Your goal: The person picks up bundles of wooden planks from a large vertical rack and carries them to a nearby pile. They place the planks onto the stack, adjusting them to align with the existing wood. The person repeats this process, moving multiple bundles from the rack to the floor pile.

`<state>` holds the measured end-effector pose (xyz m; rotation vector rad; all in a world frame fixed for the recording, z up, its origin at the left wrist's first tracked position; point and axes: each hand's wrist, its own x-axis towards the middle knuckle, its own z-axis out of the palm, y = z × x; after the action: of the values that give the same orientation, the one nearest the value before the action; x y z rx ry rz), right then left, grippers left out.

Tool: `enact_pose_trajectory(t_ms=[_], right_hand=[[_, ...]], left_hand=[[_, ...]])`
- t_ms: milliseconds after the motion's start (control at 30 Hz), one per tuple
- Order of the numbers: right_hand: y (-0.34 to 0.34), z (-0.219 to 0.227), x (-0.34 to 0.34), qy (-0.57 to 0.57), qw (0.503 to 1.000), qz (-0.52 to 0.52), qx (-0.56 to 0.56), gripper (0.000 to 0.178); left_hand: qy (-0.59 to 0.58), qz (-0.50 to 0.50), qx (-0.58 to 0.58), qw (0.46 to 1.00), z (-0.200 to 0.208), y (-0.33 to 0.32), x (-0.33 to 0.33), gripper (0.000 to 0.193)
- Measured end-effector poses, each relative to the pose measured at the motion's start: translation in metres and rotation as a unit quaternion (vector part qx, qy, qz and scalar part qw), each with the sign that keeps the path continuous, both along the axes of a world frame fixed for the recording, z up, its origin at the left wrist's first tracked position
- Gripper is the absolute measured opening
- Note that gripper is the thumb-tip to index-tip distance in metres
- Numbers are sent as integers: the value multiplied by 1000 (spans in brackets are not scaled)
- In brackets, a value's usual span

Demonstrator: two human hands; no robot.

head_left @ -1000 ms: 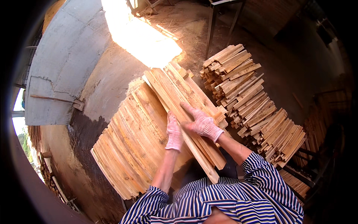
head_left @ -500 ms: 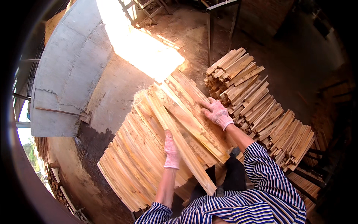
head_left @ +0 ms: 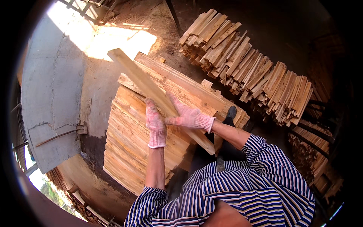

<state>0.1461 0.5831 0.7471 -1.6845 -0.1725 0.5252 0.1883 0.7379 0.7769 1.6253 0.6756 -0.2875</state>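
Observation:
Both my hands wear pink knit gloves. My left hand [head_left: 155,125] and my right hand [head_left: 188,115] grip a long pale wooden board [head_left: 145,84] that slants up to the left, its far end raised into the sunlit patch. Under it lies a stack of similar boards [head_left: 193,90], and below that a wide layer of thin wooden slats [head_left: 128,147] laid side by side. My striped blue and white sleeves come in from the bottom edge.
A long pile of short wooden pieces [head_left: 245,60] runs along the upper right. A grey concrete slab [head_left: 49,94] with a rusty metal handle [head_left: 64,133] lies at the left. A dark shoe [head_left: 230,112] shows by the stack. More stacked wood [head_left: 314,151] sits at the right.
My hands came together on one board and lifted its far end up off the stack. The view shifted closer to the pile.

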Motion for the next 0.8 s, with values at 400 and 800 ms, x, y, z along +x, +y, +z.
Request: enact_pose_trajectory(t_ms=[400,800], right_hand=[[-159,-31,-78,162,909,-328,200,99],[-137,-34,-162,160,864,-319,354,81]], left_hand=[[-65,-13,12,998,-53,-25,10,96],[-341,-487,211,775,-51,-123,1,65]])
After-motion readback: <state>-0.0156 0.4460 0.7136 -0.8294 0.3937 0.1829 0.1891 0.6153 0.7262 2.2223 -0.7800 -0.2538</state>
